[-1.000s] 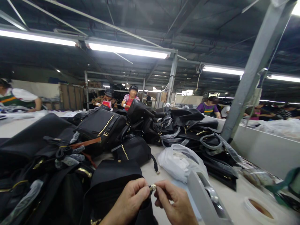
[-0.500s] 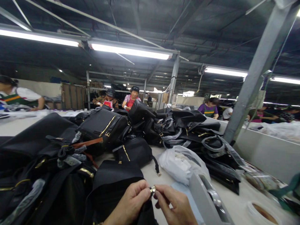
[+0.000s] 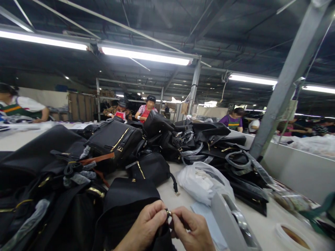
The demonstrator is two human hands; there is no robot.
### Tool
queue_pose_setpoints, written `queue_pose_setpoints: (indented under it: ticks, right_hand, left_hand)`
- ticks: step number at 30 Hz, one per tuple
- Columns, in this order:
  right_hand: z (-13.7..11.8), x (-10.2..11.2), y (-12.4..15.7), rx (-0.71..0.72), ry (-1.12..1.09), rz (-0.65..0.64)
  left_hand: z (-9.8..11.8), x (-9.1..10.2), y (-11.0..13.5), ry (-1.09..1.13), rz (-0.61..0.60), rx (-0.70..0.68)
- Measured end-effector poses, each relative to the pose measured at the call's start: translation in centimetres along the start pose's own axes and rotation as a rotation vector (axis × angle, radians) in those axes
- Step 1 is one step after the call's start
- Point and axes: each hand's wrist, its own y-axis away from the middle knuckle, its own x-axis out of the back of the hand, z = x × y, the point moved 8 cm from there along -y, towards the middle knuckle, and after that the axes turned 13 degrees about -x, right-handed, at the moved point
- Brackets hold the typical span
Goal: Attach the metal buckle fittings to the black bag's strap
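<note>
Fitting [image 3: 168, 211], small and shiny, sat at the right edge of the near bag [image 3: 131, 195], pinched by the left hand [image 3: 150, 220]; the right hand [image 3: 191, 225], also closed to a pinch, gripped its other end. A loosened pinch could have dropped it into dark folds, or onto the table [image 3: 180, 202] beside the dispenser [image 3: 229, 223]

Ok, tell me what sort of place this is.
Most likely a bag factory or finishing workshop: many black bags lie heaped on a long table, aproned people work beyond, and long tube lights hang overhead.
</note>
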Motion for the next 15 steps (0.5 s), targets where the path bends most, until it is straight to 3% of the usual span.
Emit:
queue_pose_setpoints:
  ticks: [6, 12, 15]
  right_hand:
    - [-0.7, 0.7, -0.3, -0.093, -0.075, 0.011]
    - [-0.2, -0.3, -0.1, -0.218, -0.379, -0.218]
    - [0.3, 0.2, 0.0, -0.220, -0.457, -0.112]
  left_hand:
    - [-0.6, 0.1, 0.2, 0.022, -0.013, -0.006]
    - [-0.7, 0.0, 0.2, 0.037, -0.022, 0.009]
    - [-0.7, -0.1, 0.2, 0.045, -0.020, 0.013]
